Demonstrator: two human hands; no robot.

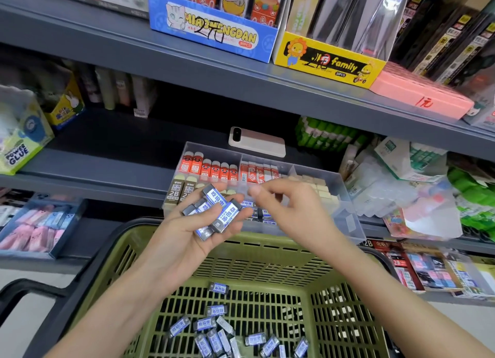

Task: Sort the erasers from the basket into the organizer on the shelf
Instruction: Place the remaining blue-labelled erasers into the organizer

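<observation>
Olive-green slatted basket (267, 244) low in view, its far rim just below the front edge of the grey shelf (107, 170). On the basket floor, toward the near edge, a scatter of loose blue-and-white sleeved erasers (214, 328), lying at all angles. Clear plastic organizer (345, 197) at the shelf's front edge, directly above the basket's far rim. Red-sleeved erasers in its back-left compartment, red-and-white ones in the back middle, cream blocks along the right side, brown "2B" ones at the front left, more blue-and-white ones in the front middle, partly hidden behind the hands.

Left hand (187, 231) palm up over the basket's far rim, fingers curled round a loose handful of blue-and-white erasers (214, 213). Right hand (289, 210) just beside it, over the organizer's front middle, thumb and fingertips drawn together; too blurred to tell whether anything is pinched there.

White phone (257, 142) flat on the shelf behind the organizer's back edge.
</observation>
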